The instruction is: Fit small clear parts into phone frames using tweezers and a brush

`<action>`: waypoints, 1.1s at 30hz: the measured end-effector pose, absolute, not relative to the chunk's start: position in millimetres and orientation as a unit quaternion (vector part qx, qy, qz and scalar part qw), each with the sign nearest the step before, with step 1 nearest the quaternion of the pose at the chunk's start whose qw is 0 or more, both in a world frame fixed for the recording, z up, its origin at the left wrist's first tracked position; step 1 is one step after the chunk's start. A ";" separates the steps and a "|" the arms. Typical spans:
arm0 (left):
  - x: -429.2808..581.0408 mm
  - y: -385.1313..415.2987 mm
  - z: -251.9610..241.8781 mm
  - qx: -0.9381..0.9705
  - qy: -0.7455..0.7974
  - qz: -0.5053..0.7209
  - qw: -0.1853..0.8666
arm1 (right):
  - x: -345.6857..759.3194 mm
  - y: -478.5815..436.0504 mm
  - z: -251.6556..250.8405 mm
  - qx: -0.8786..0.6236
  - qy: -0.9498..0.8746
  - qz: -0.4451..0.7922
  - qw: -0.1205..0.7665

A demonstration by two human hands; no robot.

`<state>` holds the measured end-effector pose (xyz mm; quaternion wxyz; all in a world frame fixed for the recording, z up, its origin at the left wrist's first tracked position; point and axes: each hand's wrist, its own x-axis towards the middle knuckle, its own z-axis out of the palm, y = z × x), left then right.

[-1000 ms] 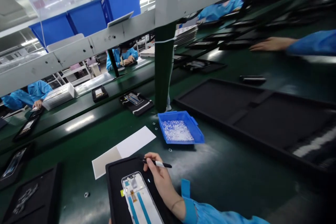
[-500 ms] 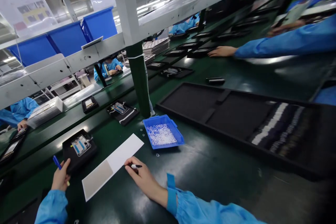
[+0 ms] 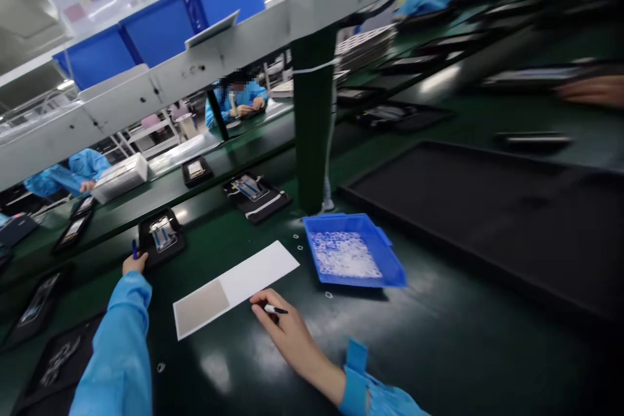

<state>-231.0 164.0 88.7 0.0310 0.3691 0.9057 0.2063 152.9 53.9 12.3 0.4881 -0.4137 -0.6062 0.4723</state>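
Observation:
My left hand (image 3: 135, 264) reaches out on the left, its fingers closed around a blue pen-like tool (image 3: 134, 249). That hand is at the near left corner of a black tray (image 3: 149, 253), which carries a phone-like part (image 3: 162, 234) with blue strips. My right hand (image 3: 285, 328) is closed in a pinch on a slim pen-like tool (image 3: 275, 309) with a white and black end. Its fingertips are by the lower edge of a white sheet (image 3: 258, 268) with a beige section (image 3: 201, 307). The right tool's tip is hidden by the fingers.
A blue bin (image 3: 390, 270) of small clear pieces stands right of the sheet, by a green post (image 3: 314, 130). A large black tray (image 3: 468, 208) lies at right. Several small trays line the bench. A co-worker's hand (image 3: 592, 91) is blurred at far right.
My left hand has moved forward, and the black tray beside it now lies farther back. My right hand keeps its pinch near the sheet. The view has turned left.

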 end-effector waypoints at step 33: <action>36.1 232.5 69.1 0.708 0.705 0.048 0.010 | 150.4 58.1 17.6 -0.415 -0.595 0.504 0.469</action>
